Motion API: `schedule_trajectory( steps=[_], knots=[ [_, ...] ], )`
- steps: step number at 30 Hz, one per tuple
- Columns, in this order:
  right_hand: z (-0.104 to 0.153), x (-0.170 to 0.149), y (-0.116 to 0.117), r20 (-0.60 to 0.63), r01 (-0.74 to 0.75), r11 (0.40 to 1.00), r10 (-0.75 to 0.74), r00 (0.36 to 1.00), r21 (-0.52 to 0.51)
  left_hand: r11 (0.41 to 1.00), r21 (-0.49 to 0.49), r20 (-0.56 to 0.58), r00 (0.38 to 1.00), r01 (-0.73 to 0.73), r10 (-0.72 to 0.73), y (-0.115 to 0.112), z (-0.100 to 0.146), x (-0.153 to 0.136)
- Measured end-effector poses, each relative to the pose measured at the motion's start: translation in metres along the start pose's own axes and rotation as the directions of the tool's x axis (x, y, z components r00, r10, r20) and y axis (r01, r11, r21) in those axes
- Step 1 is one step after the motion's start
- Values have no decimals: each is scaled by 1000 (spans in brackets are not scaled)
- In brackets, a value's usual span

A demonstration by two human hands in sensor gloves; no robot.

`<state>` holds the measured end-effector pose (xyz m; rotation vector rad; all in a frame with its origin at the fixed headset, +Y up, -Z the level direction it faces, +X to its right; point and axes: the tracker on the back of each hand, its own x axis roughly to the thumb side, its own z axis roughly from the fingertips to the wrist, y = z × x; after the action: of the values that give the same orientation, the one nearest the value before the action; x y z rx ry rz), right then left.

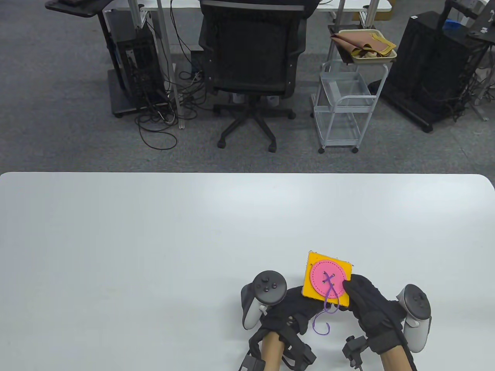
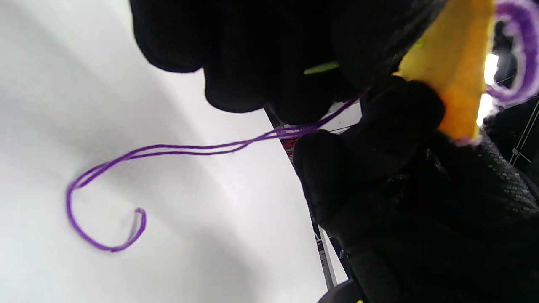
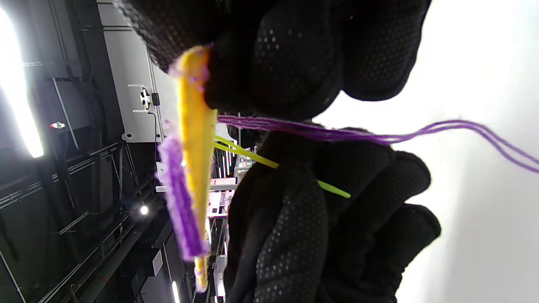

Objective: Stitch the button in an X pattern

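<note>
Pink button (image 1: 328,284) on yellow felt (image 1: 314,288) above white table (image 1: 154,239); grey carpet (image 1: 58,127) beyond

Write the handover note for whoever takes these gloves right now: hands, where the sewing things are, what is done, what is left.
Right hand: grips the right edge of the orange felt square, held up off the table.
Left hand: under the square's lower left, fingers curled at its back, where a green needle pokes out; the exact grip is hidden.
Pink button: on the square's front, a purple X already across its middle.
Purple thread: its tail hangs from the lower edge and curls on the table.
Left, probably: pull the needle through, take up slack, finish off.
</note>
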<state>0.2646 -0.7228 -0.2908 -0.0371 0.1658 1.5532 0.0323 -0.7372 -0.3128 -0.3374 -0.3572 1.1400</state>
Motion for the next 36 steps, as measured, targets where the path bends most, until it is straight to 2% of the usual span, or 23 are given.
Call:
schedule_trajectory(
  steps=[12, 23, 36],
  knots=[
    [1, 3, -13, 9, 44, 998, -44, 999, -47, 999, 11, -41, 998, 47, -47, 2, -2, -10],
    [2, 5, -24, 15, 95, 993, -94, 995, -72, 991, 11, -142, 981, 132, -129, 10, -2, -24],
    [2, 5, -25, 19, 106, 992, -105, 994, -73, 976, -23, -254, 943, 216, -215, 13, -3, -40]
  ],
)
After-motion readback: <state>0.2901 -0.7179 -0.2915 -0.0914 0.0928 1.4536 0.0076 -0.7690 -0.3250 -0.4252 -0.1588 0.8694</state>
